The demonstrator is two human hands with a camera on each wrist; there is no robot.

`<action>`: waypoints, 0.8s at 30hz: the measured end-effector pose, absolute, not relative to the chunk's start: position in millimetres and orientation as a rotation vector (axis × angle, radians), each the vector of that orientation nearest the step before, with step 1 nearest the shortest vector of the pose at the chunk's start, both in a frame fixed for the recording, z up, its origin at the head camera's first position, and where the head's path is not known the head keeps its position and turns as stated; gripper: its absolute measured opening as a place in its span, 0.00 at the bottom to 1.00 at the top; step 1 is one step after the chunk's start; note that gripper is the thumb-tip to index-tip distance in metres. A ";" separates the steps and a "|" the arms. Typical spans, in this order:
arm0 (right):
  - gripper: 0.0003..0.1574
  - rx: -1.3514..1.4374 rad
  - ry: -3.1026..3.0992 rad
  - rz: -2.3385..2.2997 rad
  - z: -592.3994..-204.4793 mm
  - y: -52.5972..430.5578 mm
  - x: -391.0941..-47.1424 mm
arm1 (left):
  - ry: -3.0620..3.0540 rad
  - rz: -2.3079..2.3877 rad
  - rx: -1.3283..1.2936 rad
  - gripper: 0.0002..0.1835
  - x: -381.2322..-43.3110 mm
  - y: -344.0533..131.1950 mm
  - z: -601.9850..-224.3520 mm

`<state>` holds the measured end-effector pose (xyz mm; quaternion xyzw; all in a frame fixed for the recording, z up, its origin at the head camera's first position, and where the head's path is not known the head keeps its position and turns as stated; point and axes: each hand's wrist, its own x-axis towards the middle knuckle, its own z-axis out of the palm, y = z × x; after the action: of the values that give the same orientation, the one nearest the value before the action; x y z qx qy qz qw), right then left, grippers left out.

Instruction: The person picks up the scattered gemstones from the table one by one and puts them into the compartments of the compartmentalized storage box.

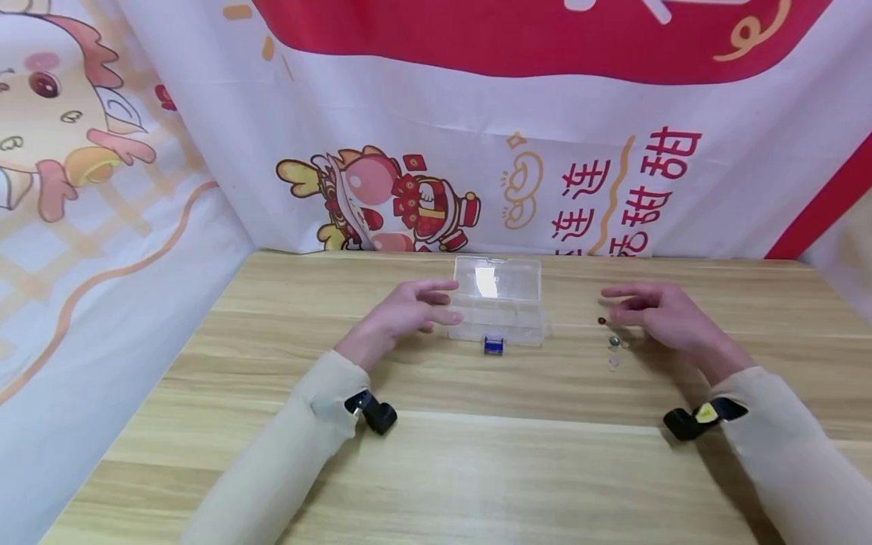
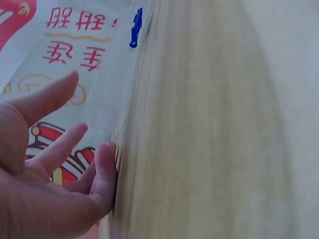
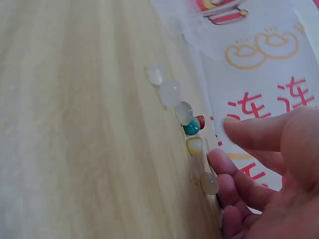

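A clear plastic box [image 1: 470,331] stands on the table with its lid [image 1: 507,278] raised at the back. On its front side is a blue clasp [image 1: 493,346]. Beside the box's left end is my left hand [image 1: 409,309], fingers spread and relaxed, thumb and fingertips right at the box. Over to the right, my right hand [image 1: 657,312] hovers by a line of small rounded beads, its fingers loosely bent and holding nothing. Among these are a teal bead [image 3: 192,126], a red-brown bead [image 1: 602,321], a yellowish bead [image 3: 195,146] and several clear or whitish ones.
The wood-grain table [image 1: 436,469] reaches back to a printed cloth [image 1: 422,106] hanging behind it. Another printed cloth [image 1: 82,250] hangs along the left side. Each wrist wears a small black camera, one by the left sleeve [image 1: 320,393], one by the right sleeve [image 1: 770,401].
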<state>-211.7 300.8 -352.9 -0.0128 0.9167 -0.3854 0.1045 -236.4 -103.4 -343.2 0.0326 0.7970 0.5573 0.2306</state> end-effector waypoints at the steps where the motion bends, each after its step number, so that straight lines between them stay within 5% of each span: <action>1: 0.34 -0.025 2.694 -1.137 -353.9 301.5 -213.1 | 2.185 1.529 0.093 0.36 -238.0 -104.5 -344.0; 24: 0.30 0.035 2.619 -1.159 -361.6 304.1 -220.6 | 2.193 1.461 0.120 0.37 -244.1 -105.6 -346.2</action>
<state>-220.6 304.1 -361.6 0.0120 0.9056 -0.4008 0.1385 -244.1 -105.6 -346.2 0.0439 0.8052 0.5363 0.2491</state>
